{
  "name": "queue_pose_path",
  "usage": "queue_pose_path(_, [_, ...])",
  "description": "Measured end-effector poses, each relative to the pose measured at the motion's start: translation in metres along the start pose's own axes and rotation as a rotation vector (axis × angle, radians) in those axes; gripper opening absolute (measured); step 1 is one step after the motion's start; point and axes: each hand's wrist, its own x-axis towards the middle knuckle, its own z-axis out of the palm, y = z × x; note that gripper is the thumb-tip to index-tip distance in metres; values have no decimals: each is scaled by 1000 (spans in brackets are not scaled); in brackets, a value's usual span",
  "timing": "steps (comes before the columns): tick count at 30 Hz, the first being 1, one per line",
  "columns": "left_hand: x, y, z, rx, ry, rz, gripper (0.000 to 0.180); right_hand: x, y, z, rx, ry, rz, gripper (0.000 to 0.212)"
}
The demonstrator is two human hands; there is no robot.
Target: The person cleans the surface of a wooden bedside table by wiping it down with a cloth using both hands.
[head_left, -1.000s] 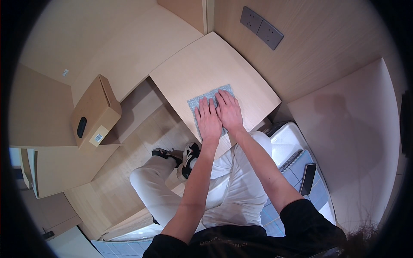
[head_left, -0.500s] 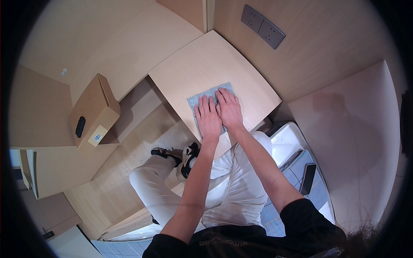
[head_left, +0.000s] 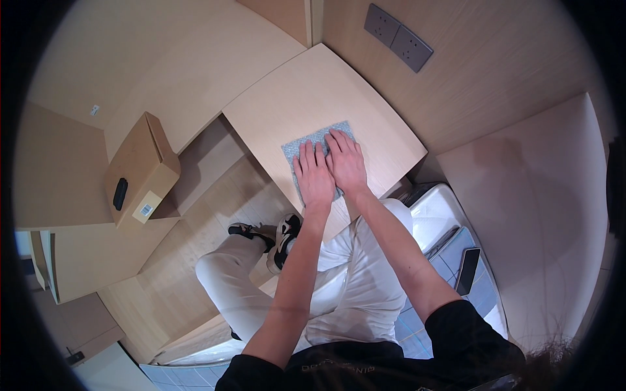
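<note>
A grey-blue speckled cloth (head_left: 297, 151) lies flat on the pale wooden tabletop (head_left: 313, 85) in front of me. My left hand (head_left: 315, 178) rests palm down on it, fingers stretched toward its far edge. Beside it, my right hand (head_left: 347, 167) also lies flat, its thumb side against the left hand, fingertips near the cloth's far right part. Both hands are open and grip nothing. Part of the cloth is hidden beneath them.
A cardboard box (head_left: 140, 166) with a black object (head_left: 120, 193) on it stands at the left. Two sockets (head_left: 399, 38) sit in the wall behind. At my right, a phone (head_left: 467, 271) lies on blue checked bedding (head_left: 486, 300) near a spiral notebook (head_left: 443, 242).
Almost nothing differs. Within the picture, the hands and cloth sit very slightly higher, and the box at the left has shifted a little with the view.
</note>
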Motion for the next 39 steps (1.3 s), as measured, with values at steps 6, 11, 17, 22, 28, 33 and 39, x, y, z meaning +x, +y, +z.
queue_pose_path(6, [2,1,0,-24,8,2,50,2,3,2,-6,12,-8,49])
queue_pose_path(11, [14,-4,0,-89,16,7,50,5,4,0,7,13,4,49])
queue_pose_path(17, [23,-7,1,-84,-22,-17,50,6,1,1,35,49,12,46])
queue_pose_path(22, [24,-7,2,-90,-23,-15,50,6,2,1,14,-4,33,46])
queue_pose_path(28, [25,-9,2,-152,11,-9,48,6,0,0,23,34,20,48])
queue_pose_path(33, [27,-12,3,-174,27,-9,49,6,1,1,-13,-8,22,49])
queue_pose_path(39, [27,-11,3,-139,19,4,53,5,3,1,-20,-3,14,50])
